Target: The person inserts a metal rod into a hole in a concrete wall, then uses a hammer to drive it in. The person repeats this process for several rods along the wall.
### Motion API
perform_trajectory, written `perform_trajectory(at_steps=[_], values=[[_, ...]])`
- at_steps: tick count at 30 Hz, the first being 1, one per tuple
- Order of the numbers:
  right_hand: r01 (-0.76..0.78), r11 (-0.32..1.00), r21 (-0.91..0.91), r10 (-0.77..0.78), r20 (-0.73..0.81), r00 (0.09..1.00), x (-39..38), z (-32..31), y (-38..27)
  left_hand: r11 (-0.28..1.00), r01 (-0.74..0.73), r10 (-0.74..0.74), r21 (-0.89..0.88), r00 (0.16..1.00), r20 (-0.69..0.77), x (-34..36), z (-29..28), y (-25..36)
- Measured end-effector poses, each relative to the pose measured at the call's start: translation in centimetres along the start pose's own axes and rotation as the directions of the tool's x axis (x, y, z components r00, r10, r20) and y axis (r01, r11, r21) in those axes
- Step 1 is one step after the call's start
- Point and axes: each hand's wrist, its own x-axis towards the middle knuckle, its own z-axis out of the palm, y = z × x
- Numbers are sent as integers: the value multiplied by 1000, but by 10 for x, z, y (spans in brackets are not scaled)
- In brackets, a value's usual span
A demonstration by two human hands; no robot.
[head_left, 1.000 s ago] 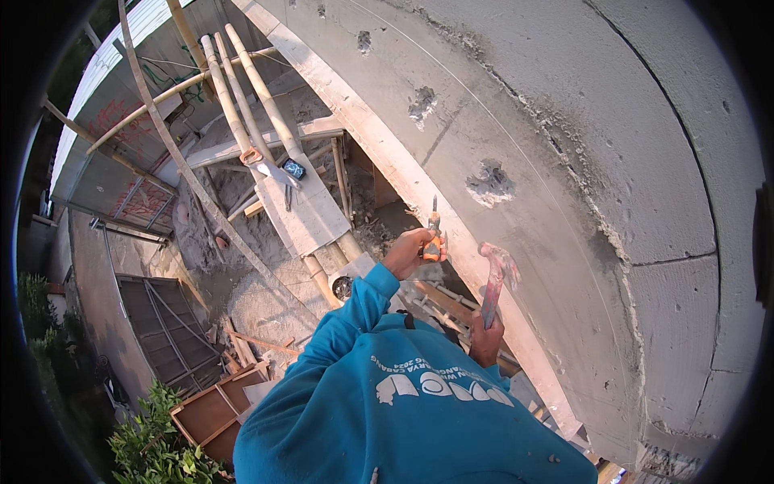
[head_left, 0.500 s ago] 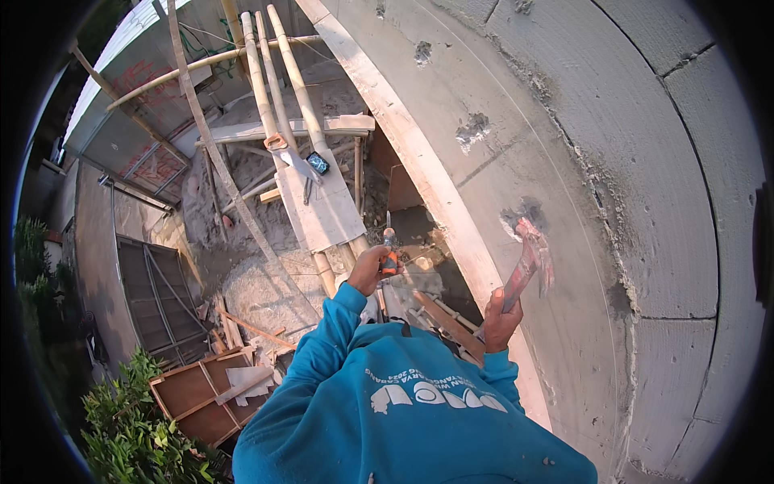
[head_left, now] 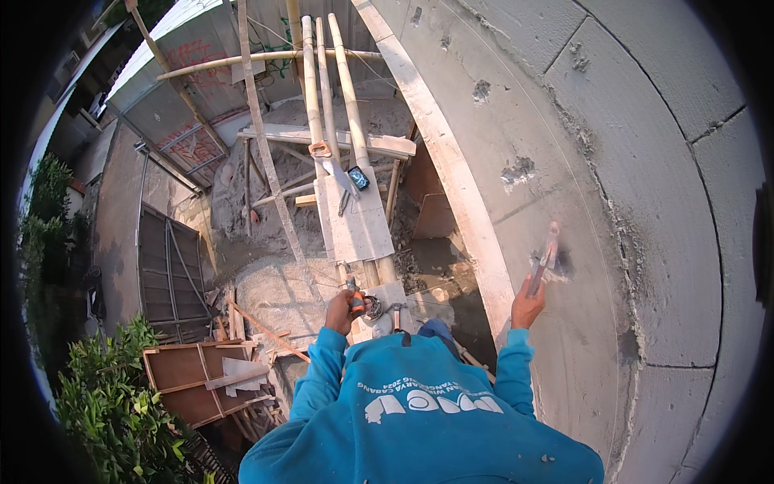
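Note:
My left hand (head_left: 339, 313) is wrapped round the orange and black handle of a screwdriver (head_left: 355, 298), its shaft pointing away from me. My right hand (head_left: 526, 307) grips the grey handle of a hammer (head_left: 541, 274) close to the grey concrete surface (head_left: 516, 234). The hammer's reddish head is smeared by motion, in front of a dark chipped patch; whether it touches cannot be made out. Beyond my left hand, a board (head_left: 355, 226) on bamboo poles bears a handsaw (head_left: 333, 168), a phone (head_left: 359, 177) and a small dark tool (head_left: 344, 203).
A second hammer (head_left: 396, 313) and a round coil (head_left: 372, 308) lie near my waist. A pale timber edge (head_left: 451, 161) borders the concrete, with large grey blocks (head_left: 645, 202) beyond it. Scrap wood (head_left: 201, 379) and leafy plants (head_left: 121, 411) are below left.
The view has shifted, so the scaffold sits further right. My left hand has drawn back with the screwdriver, uncovering the coil and second hammer. The hammer in my right hand has swung more upright.

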Motion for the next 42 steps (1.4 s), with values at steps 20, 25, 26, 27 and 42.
perform_trajectory(at_steps=[20, 25, 26, 27, 42], values=[[-238, 966, 106, 241, -17, 970, -13, 57, 5, 969, -163, 146, -187, 984, -104, -5, -29, 20], [-311, 902, 300, 344, -63, 937, -15, 98, -27, 964, -163, 132, -211, 980, -150, 16, -21, 46], [-357, 877, 322, 386, -29, 922, -13, 107, -37, 963, -152, 119, -222, 980, -157, 23, -20, 53], [-429, 842, 326, 436, 57, 898, -11, 120, -35, 965, -156, 122, -211, 978, -169, 31, -18, 60], [-452, 796, 403, 324, 347, 880, 108, 400, -133, 981, -6, -35, -194, 978, -206, 230, 12, 249]])
